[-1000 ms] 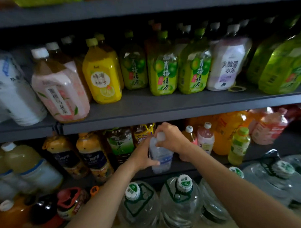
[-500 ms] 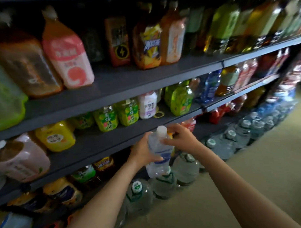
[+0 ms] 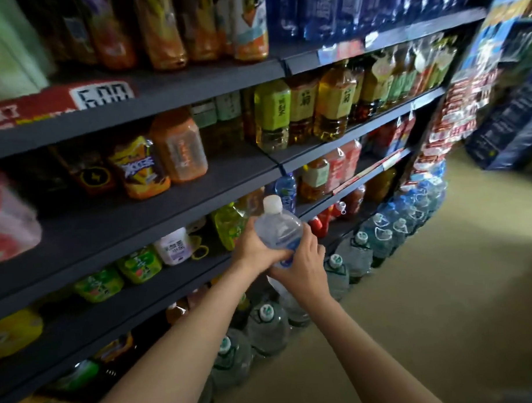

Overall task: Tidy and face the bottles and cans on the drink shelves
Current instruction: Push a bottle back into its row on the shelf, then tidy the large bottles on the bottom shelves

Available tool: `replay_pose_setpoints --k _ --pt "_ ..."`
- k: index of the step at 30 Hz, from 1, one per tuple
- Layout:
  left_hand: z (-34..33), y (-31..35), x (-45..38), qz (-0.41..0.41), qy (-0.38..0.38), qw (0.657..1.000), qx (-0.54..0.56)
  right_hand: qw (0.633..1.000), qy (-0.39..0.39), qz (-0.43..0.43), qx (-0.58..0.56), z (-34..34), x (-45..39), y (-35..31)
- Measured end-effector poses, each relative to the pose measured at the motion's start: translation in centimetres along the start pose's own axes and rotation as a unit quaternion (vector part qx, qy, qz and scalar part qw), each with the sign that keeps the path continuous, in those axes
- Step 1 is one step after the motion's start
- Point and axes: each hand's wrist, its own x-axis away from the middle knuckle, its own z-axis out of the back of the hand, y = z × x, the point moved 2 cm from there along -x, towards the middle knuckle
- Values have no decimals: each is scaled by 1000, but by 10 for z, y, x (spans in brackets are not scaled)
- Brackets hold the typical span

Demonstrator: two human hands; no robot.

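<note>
Two hands, left hand [image 3: 254,250] and right hand [image 3: 303,266], fingers curled round clear water bottle [image 3: 276,228], off the shelves [image 3: 198,188].

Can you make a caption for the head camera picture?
Both hands hold a clear water bottle beside the drink shelves.

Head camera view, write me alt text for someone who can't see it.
Both hands, left hand and right hand, hold a clear plastic water bottle with a white cap before dark grey drink shelves; large clear water jugs line the floor.
</note>
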Motion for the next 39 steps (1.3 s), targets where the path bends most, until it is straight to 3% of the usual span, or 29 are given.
replay_pose_setpoints --k 4,11,16,22,32,39 --pt "-38 17 -16 2 -6 998 -55 996 44 -78 4 12 -21 24" --pt "-90 24 -88 0 -29 991 -130 980 -10 -194 -49 14 -92 74" --pt "-131 28 -147 0 -10 997 -83 980 -7 -196 -22 22 -155 109" --pt "-172 66 -195 9 -20 994 -104 979 -45 -198 -28 58 -214 141" --pt "-283 113 -237 106 108 984 -98 982 -163 -93 -11 127 -300 241" --pt "-362 155 -242 101 106 984 -104 985 -143 -92 -8 169 -314 312"
